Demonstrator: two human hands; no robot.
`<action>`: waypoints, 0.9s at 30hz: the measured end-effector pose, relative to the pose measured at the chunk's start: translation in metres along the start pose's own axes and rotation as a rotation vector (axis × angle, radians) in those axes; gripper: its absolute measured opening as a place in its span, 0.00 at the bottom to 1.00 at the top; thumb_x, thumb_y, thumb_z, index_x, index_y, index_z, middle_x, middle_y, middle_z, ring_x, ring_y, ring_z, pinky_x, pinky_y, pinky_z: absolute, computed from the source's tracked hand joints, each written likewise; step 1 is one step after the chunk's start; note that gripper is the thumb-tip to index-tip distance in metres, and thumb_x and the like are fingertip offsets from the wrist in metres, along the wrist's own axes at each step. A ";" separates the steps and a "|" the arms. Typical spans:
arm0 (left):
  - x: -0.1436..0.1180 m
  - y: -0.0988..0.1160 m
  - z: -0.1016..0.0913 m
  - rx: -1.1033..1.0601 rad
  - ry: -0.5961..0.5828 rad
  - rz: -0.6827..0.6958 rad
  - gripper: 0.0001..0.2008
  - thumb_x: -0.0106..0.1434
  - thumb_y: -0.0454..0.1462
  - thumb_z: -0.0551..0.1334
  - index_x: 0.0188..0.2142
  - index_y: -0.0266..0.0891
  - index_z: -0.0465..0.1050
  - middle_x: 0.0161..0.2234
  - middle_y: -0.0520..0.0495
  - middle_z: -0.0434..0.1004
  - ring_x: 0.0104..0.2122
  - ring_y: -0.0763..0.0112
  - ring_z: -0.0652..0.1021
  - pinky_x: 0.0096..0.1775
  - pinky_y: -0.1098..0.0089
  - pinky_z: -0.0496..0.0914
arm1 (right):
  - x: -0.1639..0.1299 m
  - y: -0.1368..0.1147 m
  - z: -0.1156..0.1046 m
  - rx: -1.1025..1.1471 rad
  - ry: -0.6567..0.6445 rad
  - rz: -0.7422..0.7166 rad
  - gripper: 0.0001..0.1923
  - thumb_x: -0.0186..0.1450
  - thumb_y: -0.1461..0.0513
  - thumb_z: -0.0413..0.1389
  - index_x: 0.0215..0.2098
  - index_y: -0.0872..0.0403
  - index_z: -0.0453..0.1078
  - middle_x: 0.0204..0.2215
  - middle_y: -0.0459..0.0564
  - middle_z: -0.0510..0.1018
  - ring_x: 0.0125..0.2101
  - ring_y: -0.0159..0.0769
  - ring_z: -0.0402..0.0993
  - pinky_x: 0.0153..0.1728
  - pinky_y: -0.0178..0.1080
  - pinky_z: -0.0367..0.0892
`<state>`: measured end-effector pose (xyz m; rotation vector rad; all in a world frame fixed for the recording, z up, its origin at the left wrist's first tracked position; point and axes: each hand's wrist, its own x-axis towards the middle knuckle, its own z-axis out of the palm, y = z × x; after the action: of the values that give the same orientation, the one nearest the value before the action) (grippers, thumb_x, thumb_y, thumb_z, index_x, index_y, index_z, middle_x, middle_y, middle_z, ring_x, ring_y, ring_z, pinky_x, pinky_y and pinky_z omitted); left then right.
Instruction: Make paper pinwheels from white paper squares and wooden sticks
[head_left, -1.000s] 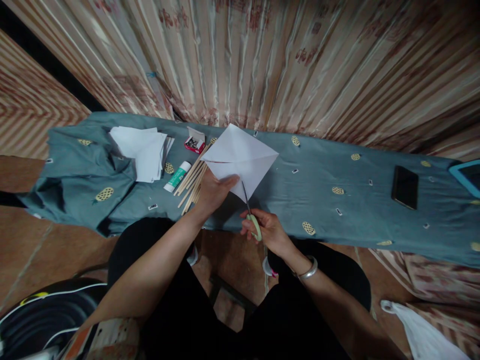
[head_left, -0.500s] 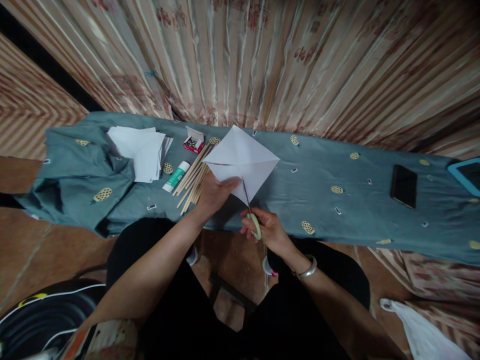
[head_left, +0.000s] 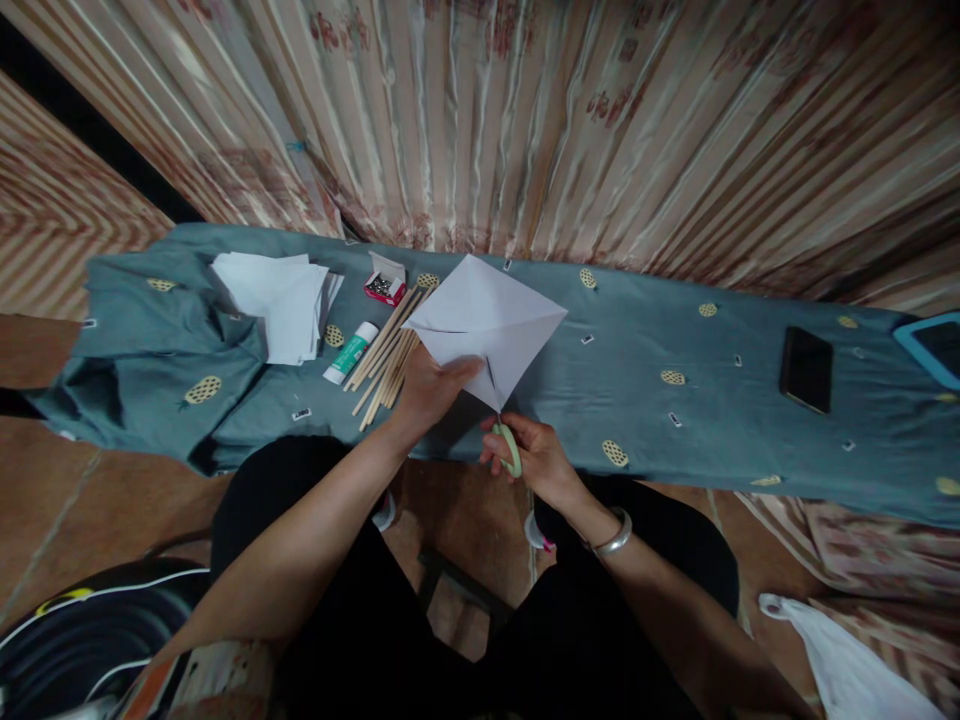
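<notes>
A white square of paper (head_left: 499, 310), turned with one corner toward me, is pinched in my left hand (head_left: 433, 392), the thumb lying on top. One slit runs in from its left corner, and a dark line shows near the bottom corner. My right hand (head_left: 536, 452) grips scissors (head_left: 510, 450) with pale green handles, right at that bottom corner. Most of the blades is hidden by the paper. Close beside my left hand lie several wooden sticks (head_left: 386, 355) and a green-and-white glue stick (head_left: 351, 352).
Behind the sticks stands an open red box (head_left: 385, 285) of small metal pieces. A stack of white paper (head_left: 285, 305) lies on the left of the patterned cloth (head_left: 630, 350). At the right are a black phone (head_left: 806, 370) and a blue-edged device (head_left: 930, 350). A curtain (head_left: 480, 130) hangs behind.
The paper's right side has shifted slightly right. Less of the scissor blade shows above the paper now. Both hands have stayed nearly in place.
</notes>
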<state>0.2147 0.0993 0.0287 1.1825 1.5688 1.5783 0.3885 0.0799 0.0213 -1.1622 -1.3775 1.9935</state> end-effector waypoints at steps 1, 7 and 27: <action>0.000 -0.001 0.000 -0.001 -0.001 0.003 0.10 0.48 0.40 0.68 0.32 0.42 0.74 0.34 0.47 0.81 0.39 0.58 0.79 0.48 0.59 0.72 | 0.000 0.000 0.000 0.000 -0.002 -0.003 0.22 0.51 0.49 0.67 0.35 0.55 0.71 0.19 0.43 0.75 0.16 0.27 0.68 0.13 0.28 0.59; -0.001 -0.003 0.001 -0.012 -0.014 -0.037 0.12 0.49 0.40 0.68 0.33 0.41 0.74 0.36 0.46 0.81 0.39 0.58 0.79 0.46 0.59 0.73 | -0.001 -0.002 0.002 0.028 0.023 0.016 0.22 0.50 0.50 0.68 0.34 0.55 0.71 0.18 0.42 0.76 0.15 0.26 0.67 0.12 0.27 0.59; -0.005 0.004 0.002 -0.033 -0.034 -0.060 0.11 0.48 0.40 0.68 0.32 0.40 0.74 0.32 0.48 0.81 0.34 0.60 0.79 0.40 0.60 0.74 | 0.001 -0.001 0.000 0.020 0.039 0.001 0.22 0.49 0.50 0.68 0.34 0.55 0.72 0.18 0.42 0.75 0.15 0.26 0.68 0.12 0.27 0.59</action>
<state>0.2195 0.0954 0.0315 1.1284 1.5373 1.5322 0.3880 0.0807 0.0221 -1.1866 -1.3348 1.9709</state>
